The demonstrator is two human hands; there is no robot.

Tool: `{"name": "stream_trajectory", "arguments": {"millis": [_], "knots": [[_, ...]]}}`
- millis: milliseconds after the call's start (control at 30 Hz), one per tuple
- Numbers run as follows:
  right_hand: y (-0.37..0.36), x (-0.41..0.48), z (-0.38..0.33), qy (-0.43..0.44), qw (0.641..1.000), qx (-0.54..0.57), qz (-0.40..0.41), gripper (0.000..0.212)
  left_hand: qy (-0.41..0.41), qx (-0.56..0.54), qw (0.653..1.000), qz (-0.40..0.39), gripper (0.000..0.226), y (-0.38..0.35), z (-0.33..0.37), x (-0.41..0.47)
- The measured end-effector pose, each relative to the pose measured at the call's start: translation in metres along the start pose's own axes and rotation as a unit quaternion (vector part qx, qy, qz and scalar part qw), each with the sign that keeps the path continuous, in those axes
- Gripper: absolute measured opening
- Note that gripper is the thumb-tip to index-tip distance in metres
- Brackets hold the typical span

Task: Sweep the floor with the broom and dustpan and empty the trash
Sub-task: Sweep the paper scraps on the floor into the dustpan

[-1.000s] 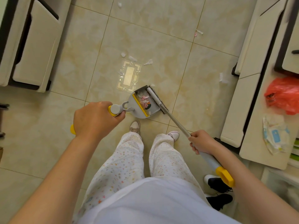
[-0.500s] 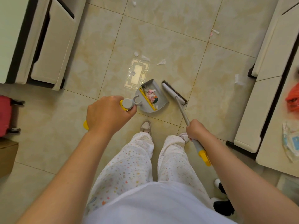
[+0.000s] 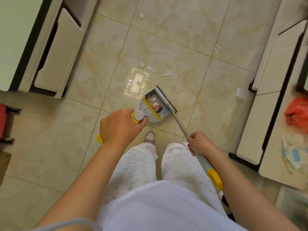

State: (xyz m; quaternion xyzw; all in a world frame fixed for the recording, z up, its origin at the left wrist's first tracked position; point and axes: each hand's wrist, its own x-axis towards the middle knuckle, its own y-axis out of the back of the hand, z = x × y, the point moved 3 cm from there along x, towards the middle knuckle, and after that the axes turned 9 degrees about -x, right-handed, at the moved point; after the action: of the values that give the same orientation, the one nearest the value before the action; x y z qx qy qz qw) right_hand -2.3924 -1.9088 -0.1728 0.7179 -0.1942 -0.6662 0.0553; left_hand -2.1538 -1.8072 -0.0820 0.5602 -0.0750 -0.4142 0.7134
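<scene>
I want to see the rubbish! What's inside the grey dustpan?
Inside the dustpan lie pink and white paper scraps and one dark bit. The broom head covers its open edge, so anything there is hidden.

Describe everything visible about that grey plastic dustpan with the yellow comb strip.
The grey plastic dustpan sits on the beige tiled floor. A yellow toothed strip crosses it; pink and white paper scraps lie inside. The left hand grips its yellow-sleeved handle. The bristle head of the grey broom lies along its open edge.
</scene>
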Motion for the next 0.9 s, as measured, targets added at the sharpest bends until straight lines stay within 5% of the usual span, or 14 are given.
{"name": "stream_trajectory", "arguments": {"millis": [900], "knots": [[0.146,0.109,-0.134,0.022,0.992,-0.093,0.088,0.016,0.126,0.027,0.99,0.051,0.05,0.064,-0.002,0.049]]}}
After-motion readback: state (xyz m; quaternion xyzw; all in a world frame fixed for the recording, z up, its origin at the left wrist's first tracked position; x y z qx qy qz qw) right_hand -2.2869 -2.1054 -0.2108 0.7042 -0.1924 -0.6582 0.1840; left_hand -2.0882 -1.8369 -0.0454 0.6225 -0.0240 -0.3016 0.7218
